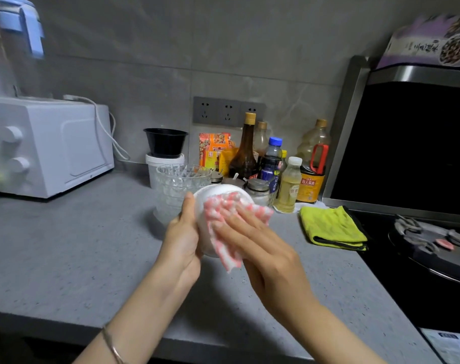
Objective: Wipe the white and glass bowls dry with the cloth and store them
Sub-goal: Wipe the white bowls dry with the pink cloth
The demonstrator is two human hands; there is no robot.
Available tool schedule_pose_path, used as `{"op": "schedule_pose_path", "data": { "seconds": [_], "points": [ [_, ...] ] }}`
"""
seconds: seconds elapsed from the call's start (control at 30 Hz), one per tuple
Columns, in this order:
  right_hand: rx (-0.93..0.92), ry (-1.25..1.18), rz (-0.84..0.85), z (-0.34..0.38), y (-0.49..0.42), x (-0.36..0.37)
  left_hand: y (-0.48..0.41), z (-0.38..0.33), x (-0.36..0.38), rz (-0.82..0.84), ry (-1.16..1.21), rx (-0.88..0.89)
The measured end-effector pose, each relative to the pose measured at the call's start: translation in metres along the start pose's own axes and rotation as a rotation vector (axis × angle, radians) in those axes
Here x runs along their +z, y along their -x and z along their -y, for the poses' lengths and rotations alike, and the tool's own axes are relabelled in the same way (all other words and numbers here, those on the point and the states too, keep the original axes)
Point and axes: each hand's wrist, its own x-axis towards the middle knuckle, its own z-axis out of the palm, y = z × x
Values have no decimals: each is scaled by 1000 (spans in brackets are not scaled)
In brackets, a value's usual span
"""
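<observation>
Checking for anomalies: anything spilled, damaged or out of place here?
Nothing spilled or broken. Only a black bowl perched on a white tub behind the glass bowls; the left hand holds the white bowl.

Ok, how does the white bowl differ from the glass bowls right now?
The white bowl is opaque; the glass bowls are clear and faceted. The white bowl is tilted, gripped by the left hand, with the right hand pressing the cloth on it; the glass bowls stand stacked upright on the counter, untouched.
</observation>
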Motion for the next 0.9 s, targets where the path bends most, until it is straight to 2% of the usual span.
{"op": "schedule_pose_path", "data": {
  "seconds": [0.07,0.2,0.3,0.43,0.5,0.6,0.67,0.77,0.9],
  "points": [
    [2,53,11,-7,-8,-5,-1,2,2,35,-1,2],
    [76,124,-4,-17,-3,-11,0,-2,8,-28,-1,58],
    [59,151,33,-11,13,-10,0,-1,7,-34,-3,81],
    [30,155,42,-7,13,-16,5,12,11,44,-47,69],
    [114,131,-11,-17,10,-26,9,17,15,76,-95,120],
    [348,148,-81,-47,34,-47,13,23,12,82,-118,190],
    [513,192,-1,-63,66,-56,14,27,8,94,-140,216],
    [690,218,292,-67,112,-62,22,40,14,133,-170,203],
    [742,139,525,-61,136,-75,35,58,32,205,-188,146]
  ]
}}
